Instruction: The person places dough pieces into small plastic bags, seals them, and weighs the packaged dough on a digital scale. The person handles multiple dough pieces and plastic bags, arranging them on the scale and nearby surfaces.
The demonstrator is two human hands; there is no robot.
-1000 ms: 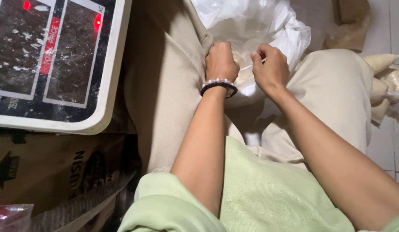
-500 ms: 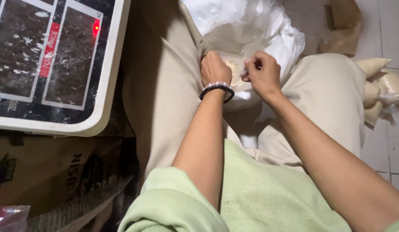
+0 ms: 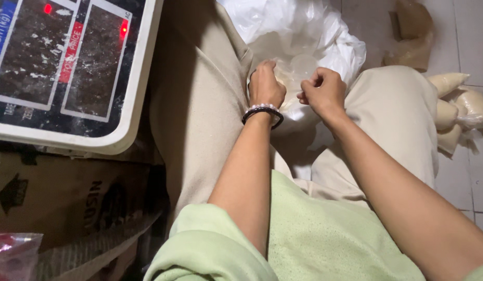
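Both hands at a small clear bag, between the knees.

Small clear plastic bag (image 3: pixel 302 66), thin and glossy w/ pale contents, sits in the lap gap just at 12 o'clock from both hands; its neck seems to run left-right between them. Left hand (image 3: pixel 265 83), beaded bracelet (image 3: pixel 262 110) on wrist, is closed on the bag's left side; right hand (image 3: pixel 322 91) has fingers pinched at the bag's top, about equally near. Behind, at 12, crumpled white plastic sack (image 3: pixel 324 31). At 3, filled beige packets (image 3: pixel 457 109) on tiled floor (image 3: pixel 460 31). At 9, weighing scale (image 3: pixel 70 67), dusty, on cardboard box (image 3: pixel 59 192).
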